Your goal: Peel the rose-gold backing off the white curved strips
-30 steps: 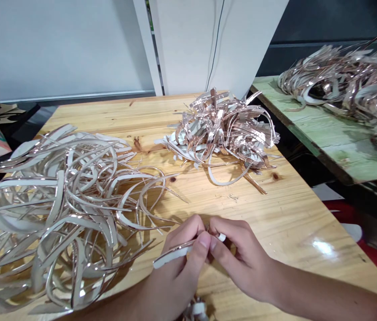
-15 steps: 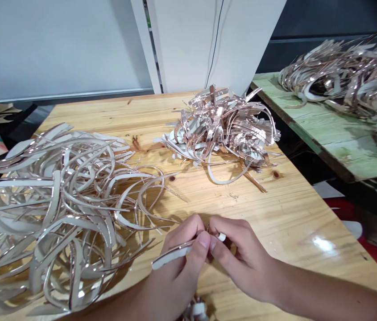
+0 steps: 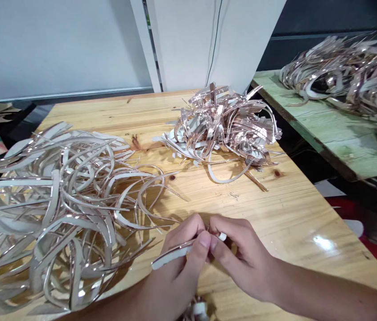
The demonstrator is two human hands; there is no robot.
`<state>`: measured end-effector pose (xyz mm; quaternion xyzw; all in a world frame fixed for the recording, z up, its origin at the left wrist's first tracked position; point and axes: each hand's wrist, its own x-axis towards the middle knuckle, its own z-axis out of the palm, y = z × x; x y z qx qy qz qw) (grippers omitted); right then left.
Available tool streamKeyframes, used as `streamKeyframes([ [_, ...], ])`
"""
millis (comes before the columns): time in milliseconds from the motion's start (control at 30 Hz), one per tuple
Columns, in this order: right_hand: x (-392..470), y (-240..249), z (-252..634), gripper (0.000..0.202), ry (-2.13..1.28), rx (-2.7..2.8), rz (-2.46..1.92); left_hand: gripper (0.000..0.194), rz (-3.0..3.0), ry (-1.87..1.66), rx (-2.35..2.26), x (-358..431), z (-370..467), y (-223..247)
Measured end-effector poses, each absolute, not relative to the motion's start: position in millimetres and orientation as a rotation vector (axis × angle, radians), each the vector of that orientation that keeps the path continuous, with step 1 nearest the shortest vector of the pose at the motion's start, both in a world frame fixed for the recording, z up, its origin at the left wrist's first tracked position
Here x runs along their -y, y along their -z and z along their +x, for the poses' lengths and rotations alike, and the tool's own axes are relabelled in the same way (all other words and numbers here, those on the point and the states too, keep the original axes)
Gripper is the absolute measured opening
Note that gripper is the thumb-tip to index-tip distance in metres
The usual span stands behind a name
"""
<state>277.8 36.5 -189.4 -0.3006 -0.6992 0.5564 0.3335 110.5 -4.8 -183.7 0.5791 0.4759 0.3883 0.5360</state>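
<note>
My two hands meet above the wooden table, thumbs and fingertips touching. My left hand (image 3: 184, 258) pinches a narrow strip (image 3: 170, 257), pale on its face with a shiny copper edge; its free end sticks out to the left. My right hand (image 3: 242, 256) is closed too, and a short white strip end (image 3: 222, 236) pokes out between its thumb and forefinger. Whether both ends belong to one strip is hidden by the fingers. Below my left hand lies a small bunch of strip pieces (image 3: 199, 308), partly covered.
A large tangle of curled strips (image 3: 74, 214) spreads over the left of the wooden table (image 3: 295, 223). A smaller heap of copper-coloured scraps (image 3: 225, 129) sits at the back. More strips (image 3: 349, 76) lie on a green-topped table (image 3: 345, 133) at right. White panels (image 3: 188, 40) stand behind.
Hardly anything differs. Both hands keep their pinch on the strip in the same spot, and the view has shifted very slightly.
</note>
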Motion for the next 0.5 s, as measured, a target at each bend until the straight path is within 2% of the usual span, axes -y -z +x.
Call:
streamKeyframes([
  [500, -37.1, 189.9, 277.5, 0.031, -1.456, 1.813, -0.779, 0.035, 1.366, -0.922, -1.128, 5.3, 110.1, 182.2],
])
